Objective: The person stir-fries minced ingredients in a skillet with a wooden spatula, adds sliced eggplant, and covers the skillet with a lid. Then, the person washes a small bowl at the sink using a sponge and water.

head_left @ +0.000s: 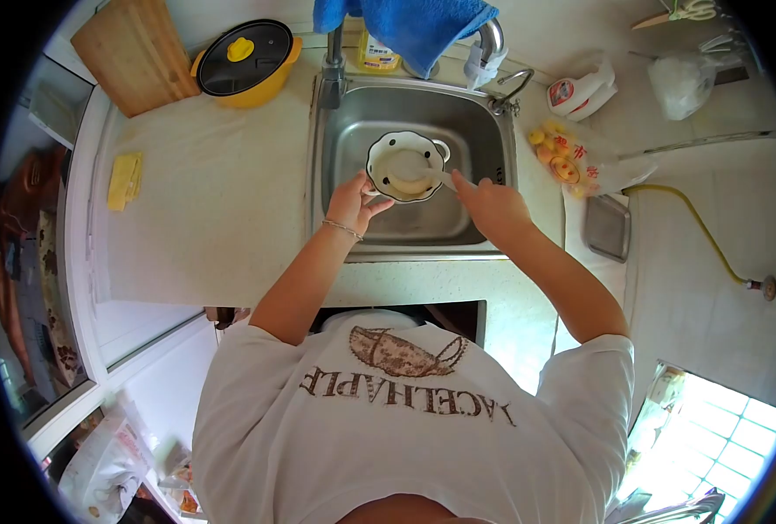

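Over the steel sink (325,201), a white bowl with a wavy dark rim, dark spots and side handles (398,141) is tilted so that its inside faces up. My left hand (350,204) grips its lower left edge, fingers reaching beneath it. My right hand (491,205) is closed on the handle of a pale spoon-like utensil (441,177). The utensil's rounded pale head lies inside the bowl; whether it is a spoon or a brush I cannot tell. Part of the bowl's underside is hidden by my left fingers.
A faucet (334,74) and a blue towel (431,31) are at the sink's back. Left stand a yellow pot (252,92), a cutting board (134,57) and a yellow cloth (125,182). Right are a bagged fruit pack (571,157), a white bottle (584,92) and a metal tray (607,229).
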Available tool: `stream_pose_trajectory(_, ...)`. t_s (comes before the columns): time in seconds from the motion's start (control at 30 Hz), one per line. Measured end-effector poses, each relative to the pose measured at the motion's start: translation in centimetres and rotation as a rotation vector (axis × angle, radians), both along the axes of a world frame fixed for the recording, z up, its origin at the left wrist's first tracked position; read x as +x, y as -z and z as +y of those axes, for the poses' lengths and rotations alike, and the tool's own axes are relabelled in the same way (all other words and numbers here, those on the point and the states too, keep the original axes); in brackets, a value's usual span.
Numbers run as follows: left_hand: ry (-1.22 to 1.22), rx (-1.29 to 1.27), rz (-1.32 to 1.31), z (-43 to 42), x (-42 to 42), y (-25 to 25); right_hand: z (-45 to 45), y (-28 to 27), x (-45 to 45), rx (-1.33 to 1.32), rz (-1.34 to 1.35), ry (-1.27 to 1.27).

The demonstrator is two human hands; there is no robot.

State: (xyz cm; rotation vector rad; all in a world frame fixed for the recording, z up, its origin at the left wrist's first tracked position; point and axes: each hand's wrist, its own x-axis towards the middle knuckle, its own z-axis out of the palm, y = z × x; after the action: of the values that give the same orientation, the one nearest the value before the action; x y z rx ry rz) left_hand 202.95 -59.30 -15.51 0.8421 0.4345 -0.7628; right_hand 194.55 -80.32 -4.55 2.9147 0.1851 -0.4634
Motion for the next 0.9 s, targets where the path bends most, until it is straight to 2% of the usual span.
stream_pose_trajectory(0.13,0.006,-0.074,-0.015,0.1,0.1,1.4,-0.1,-1.2,-0.5,0.119,0.110,0.046)
stream_pose_trajectory(0.2,0.009,-0.071,-0.021,-0.1,-0.2,1.0,-0.7,-0.4,-0.8,0.414,0.147,0.006)
stream_pose_trajectory(0.3,0.008,-0.059,-0.028,-0.6,-0.2,-0.2,-0.8,2.7,-1.0,0.481,0.077,0.082)
stream_pose_trajectory(0.33,0.007,-0.050,-0.028,-0.7,-0.2,-0.3,-0.5,2.8,-1.2,0.482,0.079,0.082)
stream_pose_trajectory(0.4,0.007,-0.025,-0.051,-0.8,0.1,0.4,0.9,2.8,-1.6,0.226,-0.041,0.073)
stream_pose_trajectory(0.5,-0.001,0.006,-0.079,-0.8,0.7,1.5,1.9,2.0,-1.1,0.115,-0.011,0.116)
stream_pose_trajectory(0.63,-0.001,0.067,-0.077,-0.9,1.5,1.6,1.8,1.2,0.3,0.196,0.169,0.194)
stream_pose_trajectory(0.7,0.004,0.071,-0.075,-1.1,1.4,1.0,0.7,0.8,0.8,0.576,0.203,0.218)
stream_pose_trajectory(0.73,0.011,0.076,-0.074,-1.1,1.4,0.9,0.3,1.7,0.8,0.578,0.204,0.218)
stream_pose_trajectory(0.8,0.001,0.044,-0.060,-0.9,1.4,1.7,0.2,3.5,0.8,0.903,0.109,0.284)
stream_pose_trajectory(0.83,-0.011,0.009,-0.048,-0.9,1.4,2.1,0.5,3.8,0.8,0.904,0.110,0.284)
stream_pose_trajectory(0.9,-0.020,0.008,-0.050,-1.3,1.5,2.3,2.0,4.2,0.6,0.335,0.011,0.214)
